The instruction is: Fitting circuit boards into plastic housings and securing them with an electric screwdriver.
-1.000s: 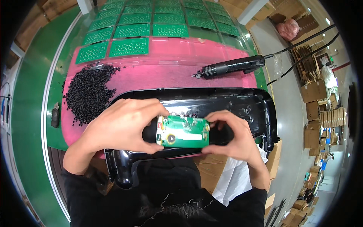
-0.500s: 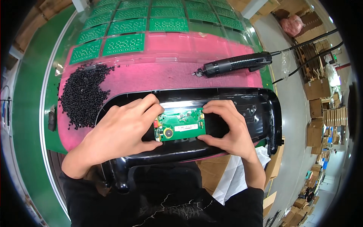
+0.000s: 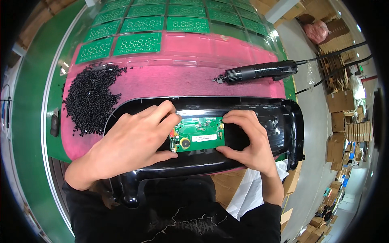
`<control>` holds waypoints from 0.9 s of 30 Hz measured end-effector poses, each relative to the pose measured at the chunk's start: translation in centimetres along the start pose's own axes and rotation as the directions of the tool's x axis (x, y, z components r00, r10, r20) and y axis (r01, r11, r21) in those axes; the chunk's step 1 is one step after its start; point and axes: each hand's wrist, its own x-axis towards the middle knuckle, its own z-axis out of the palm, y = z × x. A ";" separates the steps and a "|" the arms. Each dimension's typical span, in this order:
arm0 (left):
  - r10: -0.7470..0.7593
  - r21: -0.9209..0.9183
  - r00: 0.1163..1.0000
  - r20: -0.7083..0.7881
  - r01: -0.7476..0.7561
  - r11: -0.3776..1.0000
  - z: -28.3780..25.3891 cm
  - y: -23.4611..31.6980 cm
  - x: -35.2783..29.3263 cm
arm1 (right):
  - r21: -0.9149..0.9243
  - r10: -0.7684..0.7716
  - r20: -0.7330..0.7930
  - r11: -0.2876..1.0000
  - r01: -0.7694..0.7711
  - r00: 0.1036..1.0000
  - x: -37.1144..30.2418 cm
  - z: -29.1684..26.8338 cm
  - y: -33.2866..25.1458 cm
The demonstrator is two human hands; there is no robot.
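A green circuit board (image 3: 202,127) with a white label, small components and a round yellow-rimmed part lies over the middle of a long black plastic housing (image 3: 279,115). My left hand (image 3: 142,131) grips its left end, thumb at the near corner and fingers bent at the far corner. At the other end my right hand (image 3: 251,141) holds the board's two right corners between thumb and fingers. The board's underside and its left edge are hidden, so I cannot tell whether it rests fully on the housing.
A heap of small black screws (image 3: 91,99) lies on the pink mat (image 3: 170,81) at left. Beyond the housing is a black electric screwdriver (image 3: 261,73) with its cable running right. Several more green boards (image 3: 137,43) sit in a clear tray farther back. Cardboard (image 3: 229,186) and white sheeting (image 3: 247,198) are below.
The whole view has shifted slightly, so the table's things appear a little to the right. Both hands keep the same hold on the board, which sits about the same in the housing.
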 end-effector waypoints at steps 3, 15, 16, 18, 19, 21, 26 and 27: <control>0.007 0.025 1.000 -0.010 -0.007 1.000 -0.1 0.0 -0.2 | -0.006 0.004 0.004 1.000 -0.004 1.000 0.1 0.0 -0.1; 0.057 0.054 0.998 -0.027 -0.055 0.997 -0.1 0.0 -0.6 | -0.016 0.043 -0.003 0.999 -0.043 0.999 -0.1 -0.1 -0.4; 0.044 0.039 0.999 -0.016 -0.044 0.998 -0.3 0.1 -0.7 | -0.026 0.037 0.013 0.999 -0.037 0.999 -0.1 -0.3 -0.4; 0.043 0.022 0.999 -0.004 -0.043 0.999 -0.5 -0.1 -0.9 | -0.042 0.038 0.022 0.998 -0.037 0.999 -0.1 -0.4 -0.8; 0.034 0.009 0.999 -0.022 -0.034 0.999 -0.5 -0.3 -1.0 | 0.024 0.121 0.028 0.992 -0.121 0.992 -0.1 -0.6 -1.4; 0.031 -0.003 0.998 -0.049 -0.032 0.999 -0.9 -0.5 -1.0 | 0.083 0.161 0.009 0.983 -0.161 0.987 -0.4 -1.6 -1.2; 0.124 -0.149 0.895 -0.428 -0.205 0.967 -1.0 -1.7 -0.5 | -0.105 0.240 -0.493 0.938 -0.331 0.836 1.7 -6.3 0.9; 0.132 -0.188 0.855 -0.501 -0.257 0.948 -1.3 -1.5 -0.4 | -0.235 0.232 -0.499 0.891 -0.388 0.835 2.3 -7.8 2.7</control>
